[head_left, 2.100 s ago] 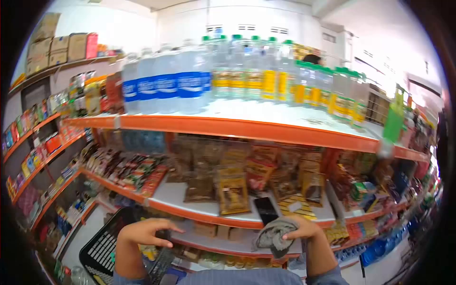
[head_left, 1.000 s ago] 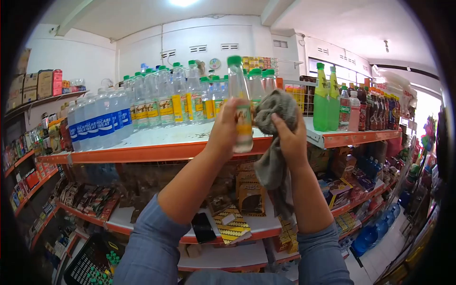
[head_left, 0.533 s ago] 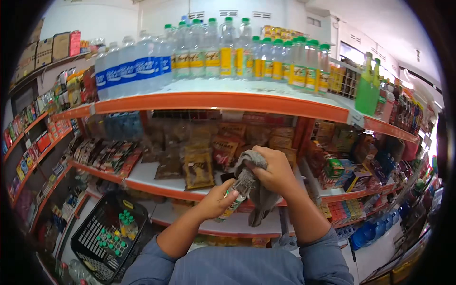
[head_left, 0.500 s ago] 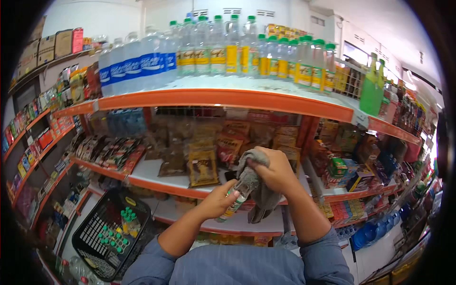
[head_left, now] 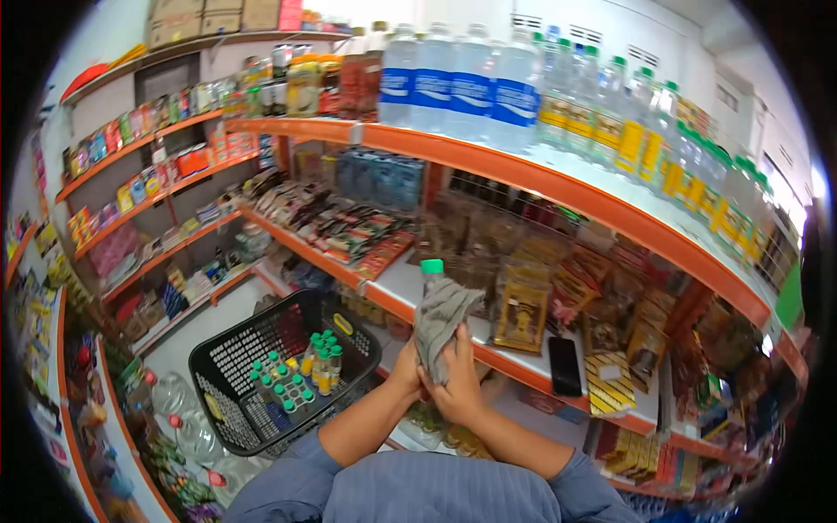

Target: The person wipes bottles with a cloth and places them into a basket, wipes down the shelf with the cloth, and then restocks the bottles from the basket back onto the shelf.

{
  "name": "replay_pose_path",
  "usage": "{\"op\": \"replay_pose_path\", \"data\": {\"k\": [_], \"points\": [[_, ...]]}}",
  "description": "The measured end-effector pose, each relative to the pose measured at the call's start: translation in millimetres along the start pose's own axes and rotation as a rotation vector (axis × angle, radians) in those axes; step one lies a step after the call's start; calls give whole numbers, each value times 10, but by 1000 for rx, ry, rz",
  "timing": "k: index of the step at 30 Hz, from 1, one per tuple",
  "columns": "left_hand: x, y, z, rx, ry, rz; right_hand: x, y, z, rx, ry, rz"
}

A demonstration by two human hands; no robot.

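Observation:
Upright in front of me is a bottle with a green cap [head_left: 432, 267], its body mostly hidden by a grey cloth [head_left: 443, 318] wrapped around it. My left hand [head_left: 406, 373] is closed around the lower part of the bottle from the left. On the other side, my right hand [head_left: 459, 383] presses the cloth against the bottle, fingers closed. Below and left stands a black plastic basket [head_left: 228, 370] holding several small green-capped bottles [head_left: 324, 357], some with yellow labels.
An orange-edged shelf [head_left: 488, 159] carries large blue-labelled bottles [head_left: 471, 91] and rows of green-capped bottles. On the shelf beneath lie brown packets [head_left: 521, 309], a black phone [head_left: 565, 366] and a yellow striped item [head_left: 613, 383]. Large clear bottles [head_left: 193, 436] stand left of the basket.
My view has turned left, bringing the basket nearer the middle. The bottle, tilted before, is now upright, and the cloth has gone from its upper end to around its body.

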State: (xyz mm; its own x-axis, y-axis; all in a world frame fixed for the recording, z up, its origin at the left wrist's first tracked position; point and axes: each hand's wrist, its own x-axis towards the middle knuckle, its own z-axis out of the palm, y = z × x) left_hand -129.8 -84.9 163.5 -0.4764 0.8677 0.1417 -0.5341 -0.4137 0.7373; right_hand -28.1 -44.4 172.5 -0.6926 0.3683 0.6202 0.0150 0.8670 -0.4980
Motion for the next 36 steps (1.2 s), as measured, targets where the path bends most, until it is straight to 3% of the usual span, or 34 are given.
{"op": "replay_pose_path", "data": {"k": [2, 5, 6, 7, 9, 10, 11, 13, 14, 18, 21, 23, 25, 26, 28, 31, 34, 36], "points": [[23, 76, -244, -22, -9, 110, -39, -52, 199, 39, -66, -41], [19, 237, -431, -192, 110, 75, -31, -18, 471, 232, 3, -102], [-35, 261, -367, -200, 213, 137, -32, 8, 628, 521, 116, 57], [-61, 290, -391, -199, 219, 139, -1, 41, 682, 525, 112, 58], [-123, 283, -458, -112, 151, 213, 45, 117, 697, 844, -38, 384], [-76, 204, -635, -213, 177, 123, 119, 9, 567, 946, -146, 424], [-28, 201, -736, -215, 178, 123, 92, 90, 593, 945, -148, 425], [1, 229, -899, -35, 165, 341, 0, 308, 675, 629, -119, 328], [-77, 383, -914, -22, 144, 353, 21, 283, 569, 254, -134, 123], [-73, 485, -1118, -336, 486, 162, -146, 250, 667, 128, -304, 51], [-200, 387, -1019, -266, 429, 136, -165, 192, 810, 482, -539, 333], [-347, 374, -935, -299, 294, 107, -213, 268, 859, 604, -583, 344], [-472, 271, -967, -389, 187, 93, -295, 459, 982, 919, -630, 788], [-535, 270, -972, -340, 167, 160, -243, 348, 989, 922, -674, 802], [-618, 324, -1046, -363, 232, 182, -83, 117, 977, 1146, -745, 1063], [-778, 398, -1200, -393, 297, 214, -44, 23, 1186, 1041, -891, 1182], [-933, 555, -1413, -328, 78, 333, -174, 63, 1455, 1022, -941, 1227], [-1020, 717, -1577, -323, 95, 391, -186, 127, 1562, 991, -1020, 1187]]}}
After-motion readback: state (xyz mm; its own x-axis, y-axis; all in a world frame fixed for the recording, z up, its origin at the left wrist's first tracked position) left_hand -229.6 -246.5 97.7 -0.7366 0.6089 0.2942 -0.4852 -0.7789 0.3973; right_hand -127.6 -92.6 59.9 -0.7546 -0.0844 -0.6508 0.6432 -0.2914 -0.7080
